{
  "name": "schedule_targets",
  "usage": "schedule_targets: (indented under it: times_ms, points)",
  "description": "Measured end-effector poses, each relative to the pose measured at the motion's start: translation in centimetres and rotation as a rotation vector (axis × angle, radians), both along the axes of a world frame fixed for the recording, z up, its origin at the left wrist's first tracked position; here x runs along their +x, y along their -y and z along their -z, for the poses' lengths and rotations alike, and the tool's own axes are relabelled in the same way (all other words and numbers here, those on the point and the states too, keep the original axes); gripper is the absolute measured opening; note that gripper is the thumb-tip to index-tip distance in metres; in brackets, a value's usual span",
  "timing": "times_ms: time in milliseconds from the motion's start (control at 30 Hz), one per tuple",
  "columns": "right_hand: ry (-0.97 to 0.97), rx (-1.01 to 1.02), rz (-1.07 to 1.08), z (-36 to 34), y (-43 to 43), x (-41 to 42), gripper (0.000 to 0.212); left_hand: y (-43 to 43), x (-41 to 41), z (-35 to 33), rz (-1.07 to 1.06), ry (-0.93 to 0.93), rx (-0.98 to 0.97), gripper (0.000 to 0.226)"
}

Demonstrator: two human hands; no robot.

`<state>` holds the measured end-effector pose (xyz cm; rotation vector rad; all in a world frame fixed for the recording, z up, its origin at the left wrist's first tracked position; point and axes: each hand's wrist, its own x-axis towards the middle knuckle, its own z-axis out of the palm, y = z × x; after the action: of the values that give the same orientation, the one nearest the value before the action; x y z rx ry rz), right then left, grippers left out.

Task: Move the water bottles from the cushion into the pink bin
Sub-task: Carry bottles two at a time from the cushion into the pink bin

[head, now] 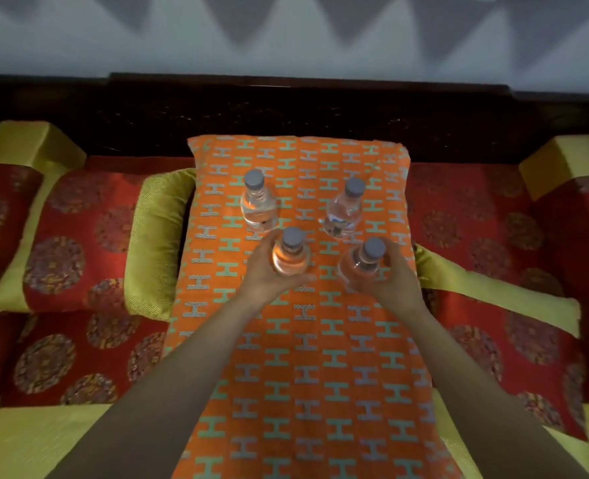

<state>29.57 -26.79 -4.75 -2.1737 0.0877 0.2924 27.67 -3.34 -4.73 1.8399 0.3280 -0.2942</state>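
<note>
Both hands grasping: your left hand (269,271) and right hand (389,274) each wrap one clear grey-capped water bottle (291,257); soft orange patterned cushion (320,357) may topple neighbours.

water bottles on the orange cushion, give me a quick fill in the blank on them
1. ____ water bottles stand on the orange cushion.
2. Every bottle cap is ____ in colour.
3. The left hand grips the near-left bottle; the right hand grips the near-____ bottle.

Missing words: four; grey; right

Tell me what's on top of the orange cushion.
Four capped water bottles stand upright on the orange cushion: left hand grips one, right hand another. Hands hide their bases.
</note>
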Motion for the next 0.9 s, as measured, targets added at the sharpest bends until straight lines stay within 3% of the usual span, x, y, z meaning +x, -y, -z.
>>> schedule_targets:
  times_ms: [133,433,600,900]
  points:
    - [-0.008,-0.001,0.000,0.3,-0.5,0.2,0.070,0.3,1.0,1.0,0.023,0.038,0.017,0.091]
    - [-0.014,0.117,0.042,-0.2,-0.4,-0.8,0.059,-0.8,-0.2,0.2,-0.040,0.014,0.065,0.063]
    - [0.043,0.261,0.065,-1.7,-0.5,-2.4,0.052,-2.6,-2.5,-1.9,0.003,0.053,0.133,0.058]
    - [0.228,0.303,0.160,-7.3,-0.3,-6.2,0.041,-3.4,-5.5,-8.6,-0.003,0.228,0.104,0.065]
